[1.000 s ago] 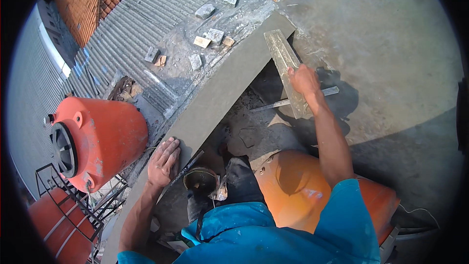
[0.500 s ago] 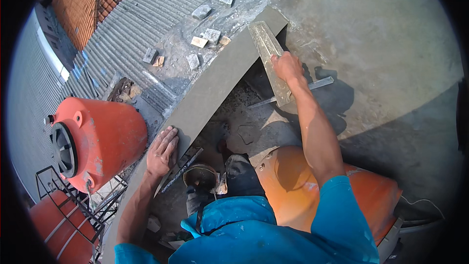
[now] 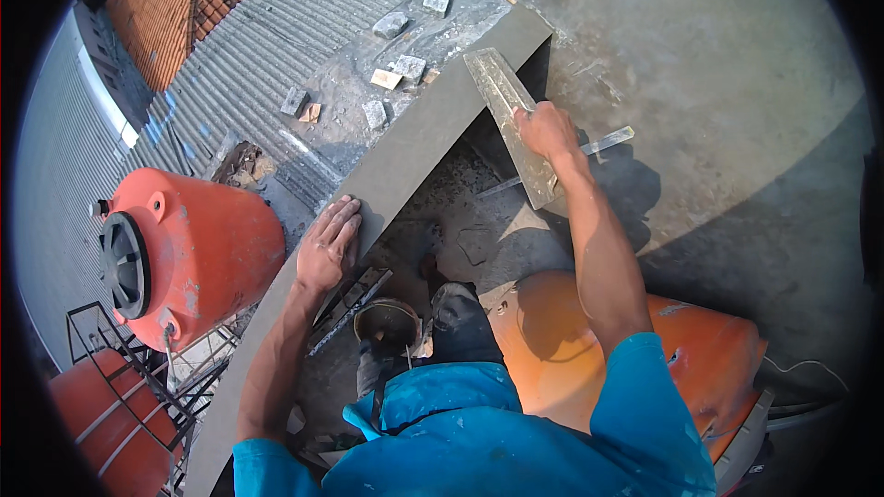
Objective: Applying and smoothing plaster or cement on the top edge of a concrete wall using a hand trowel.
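My right hand (image 3: 550,135) is closed around a long, mortar-stained plastering float (image 3: 494,74). The float's far end lies over the smooth grey top of a low wall (image 3: 419,143), while its near end sticks out past the wall's inner edge. Further back along the same wall top, my left hand (image 3: 330,244) rests flat with its fingers stretched out, holding nothing. Below the float, partly hidden by it and my right arm, a straight metal bar (image 3: 610,141) runs crosswise.
Left of the wall stand a red-orange water tank (image 3: 216,248) with a black lid and a metal frame (image 3: 138,364). A bucket (image 3: 385,306) sits by my legs, an orange tank (image 3: 543,340) to their right. Broken blocks (image 3: 409,67) lie beyond the wall beside corrugated roofing (image 3: 267,46).
My left hand has slid forward along the wall top, away from my body. The float in my right hand has barely moved, and the whole view has shifted slightly.
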`<state>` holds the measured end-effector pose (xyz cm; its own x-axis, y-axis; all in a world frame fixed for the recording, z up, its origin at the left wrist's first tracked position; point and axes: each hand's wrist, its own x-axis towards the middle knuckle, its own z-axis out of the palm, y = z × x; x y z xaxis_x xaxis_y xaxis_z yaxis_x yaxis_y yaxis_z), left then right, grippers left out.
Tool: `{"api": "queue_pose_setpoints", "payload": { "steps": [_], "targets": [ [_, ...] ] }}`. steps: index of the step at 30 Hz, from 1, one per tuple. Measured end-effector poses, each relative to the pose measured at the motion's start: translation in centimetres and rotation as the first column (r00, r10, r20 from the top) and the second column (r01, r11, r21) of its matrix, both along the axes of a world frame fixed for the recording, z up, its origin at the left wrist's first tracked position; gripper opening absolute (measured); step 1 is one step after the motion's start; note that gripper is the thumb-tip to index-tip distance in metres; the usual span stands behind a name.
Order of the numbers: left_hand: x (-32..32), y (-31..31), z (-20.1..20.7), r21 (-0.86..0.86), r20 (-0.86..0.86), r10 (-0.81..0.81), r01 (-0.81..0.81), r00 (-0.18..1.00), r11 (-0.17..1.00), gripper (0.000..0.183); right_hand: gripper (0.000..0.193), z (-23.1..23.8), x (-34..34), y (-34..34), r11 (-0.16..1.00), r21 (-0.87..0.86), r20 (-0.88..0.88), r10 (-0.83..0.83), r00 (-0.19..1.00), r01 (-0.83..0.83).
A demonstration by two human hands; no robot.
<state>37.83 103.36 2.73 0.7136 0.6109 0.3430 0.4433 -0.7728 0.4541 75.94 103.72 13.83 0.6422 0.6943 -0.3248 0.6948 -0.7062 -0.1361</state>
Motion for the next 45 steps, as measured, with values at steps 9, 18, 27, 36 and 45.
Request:
{"api": "queue_pose_setpoints", "payload": {
  "steps": [9, 18, 27, 36, 45],
  "targets": [
    [0.5, -0.5, 0.2, 0.011, 0.066, 0.021, -0.022, 0.998, 1.0, 0.025, 0.048, -1.4, -7.9, -7.9, 0.989, -0.06, 0.032, 0.137, 0.99, -0.135],
    [-0.9, -0.7, -1.2, -0.002, 0.053, 0.03, -0.03, 0.998, 1.0, 0.027, 0.05, -1.0, -11.3, -10.6, 0.986, -0.1, 0.004, 0.131, 0.991, -0.13],
    [-0.9, -0.3, -1.3, 0.003, 0.085, 0.042, -0.042, 0.995, 0.999, 0.023, 0.051, -0.9, -11.6, -8.1, 0.992, -0.039, -0.032, 0.116, 0.993, -0.117],
    [0.1, -0.3, -1.7, 0.03, 0.085, 0.009, -0.012, 0.996, 0.999, 0.022, 0.051, -0.4, -9.7, -6.0, 0.995, -0.056, -0.002, 0.085, 0.996, -0.085],
    [-0.7, -0.3, -0.9, 0.015, 0.095, 0.018, -0.019, 0.995, 1.0, 0.023, 0.05, -2.1, -10.8, -7.4, 0.994, -0.078, 0.001, 0.08, 0.997, -0.08]
  ]
}}
